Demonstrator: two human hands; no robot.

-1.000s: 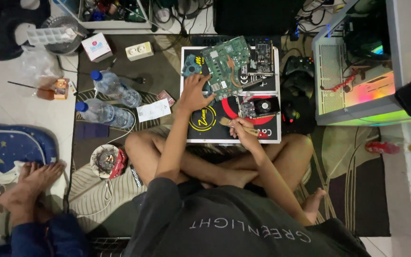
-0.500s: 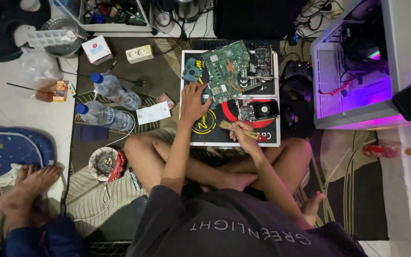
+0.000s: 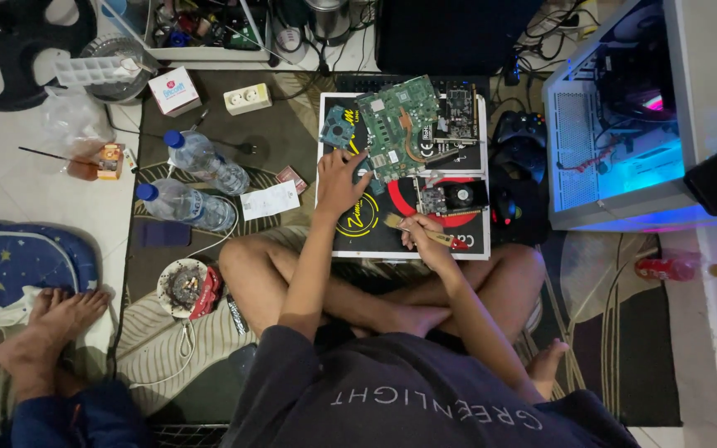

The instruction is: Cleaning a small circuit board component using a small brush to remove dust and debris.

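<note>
Computer case (image 3: 616, 158): stood open well off to the right of the right hand, lit blue and pink inside
Rug (image 3: 292, 141): dark patterned, spread under everything the hands worked over
Flat box (image 3: 404, 241): black with red and yellow print, lay under both hands, just past the crossed legs
Green circuit board (image 3: 398, 124): rested tilted on the far end of the flat box, its near corner touching the left fingertips
Water bottles (image 3: 184, 203): two, blue-capped, lay on their sides well to the left of the left hand
Game controller (image 3: 520, 129): black, sat beyond the right hand, between box and case
Small card with fan (image 3: 456, 197): lay on the box just beyond the right hand
Left hand (image 3: 339, 184): spread open and palm down, fingers fanned, holding nothing, tips against the board's edge
Right hand (image 3: 421, 236): curled closed around the handle of a brush
Brush (image 3: 412, 228): wooden handle, pale bristles pointing left toward the left hand, low over the box
Other person's feet (image 3: 51, 319): bare, far to the left of the left hand, on a blue starred mat
</note>
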